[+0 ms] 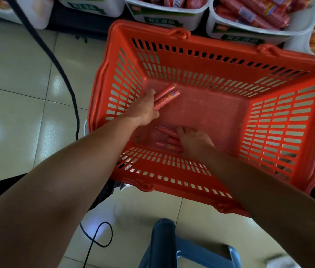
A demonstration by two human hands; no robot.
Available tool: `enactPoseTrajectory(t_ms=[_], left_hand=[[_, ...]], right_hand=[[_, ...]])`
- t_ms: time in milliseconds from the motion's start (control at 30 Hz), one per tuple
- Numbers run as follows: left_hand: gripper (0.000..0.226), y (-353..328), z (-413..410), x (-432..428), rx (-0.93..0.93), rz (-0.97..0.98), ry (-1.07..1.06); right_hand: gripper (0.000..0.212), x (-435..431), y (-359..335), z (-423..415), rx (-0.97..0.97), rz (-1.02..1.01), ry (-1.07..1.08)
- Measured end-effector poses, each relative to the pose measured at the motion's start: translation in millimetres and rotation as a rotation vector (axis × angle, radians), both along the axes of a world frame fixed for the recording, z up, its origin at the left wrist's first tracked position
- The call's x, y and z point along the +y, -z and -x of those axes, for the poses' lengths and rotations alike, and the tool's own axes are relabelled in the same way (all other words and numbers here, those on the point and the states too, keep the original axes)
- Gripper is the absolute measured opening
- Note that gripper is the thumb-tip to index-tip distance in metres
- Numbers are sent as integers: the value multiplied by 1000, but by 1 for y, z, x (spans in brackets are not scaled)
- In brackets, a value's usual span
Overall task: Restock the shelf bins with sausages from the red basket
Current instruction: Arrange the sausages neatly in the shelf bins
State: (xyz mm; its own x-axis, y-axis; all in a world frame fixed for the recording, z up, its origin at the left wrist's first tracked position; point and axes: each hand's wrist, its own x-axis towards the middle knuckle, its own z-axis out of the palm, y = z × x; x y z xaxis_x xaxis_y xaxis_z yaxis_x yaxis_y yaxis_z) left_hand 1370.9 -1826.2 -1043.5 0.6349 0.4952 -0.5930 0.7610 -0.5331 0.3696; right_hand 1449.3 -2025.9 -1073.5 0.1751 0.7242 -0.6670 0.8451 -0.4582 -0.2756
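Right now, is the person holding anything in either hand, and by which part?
The left hand grips a bunch of sausages by their near ends. The right hand lies on loose sausages in the red basket; any grip cannot be told.

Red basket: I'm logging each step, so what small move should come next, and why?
Probably the right hand curls round the loose red sausages it touches on the red plastic basket floor: the left hand already grips a bundle of sausages.

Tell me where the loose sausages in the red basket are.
In the head view the loose sausages lie on the floor of the red basket, in its near left corner, touched by the right hand, just below the left hand.
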Motion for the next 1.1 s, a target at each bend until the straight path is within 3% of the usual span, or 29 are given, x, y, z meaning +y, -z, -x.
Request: enactPoseTrajectory(t_ms=[267,533,667,800,967,1100], left_hand=[[59,-1,-2,-3,22,11,-10],[66,-22,-12,-8,48,47,-2],[69,-58,-20,-5,19,33,8],[71,-104,-26,-4,-25,-29,-5],[65,-182,-40,-3,-130,-88,-16],[61,-243,-57,2,-229,-177,7]], right_hand=[[59,-7,-3,-33,-32,54,96],[63,-28,-37,-74,40,121,284],[52,-29,-72,-91,44,68,326],[65,-30,-121,-112,43,-44,365],[36,-30,-210,-137,-44,-153,340],[53,-26,-270,-160,-139,-249,322]])
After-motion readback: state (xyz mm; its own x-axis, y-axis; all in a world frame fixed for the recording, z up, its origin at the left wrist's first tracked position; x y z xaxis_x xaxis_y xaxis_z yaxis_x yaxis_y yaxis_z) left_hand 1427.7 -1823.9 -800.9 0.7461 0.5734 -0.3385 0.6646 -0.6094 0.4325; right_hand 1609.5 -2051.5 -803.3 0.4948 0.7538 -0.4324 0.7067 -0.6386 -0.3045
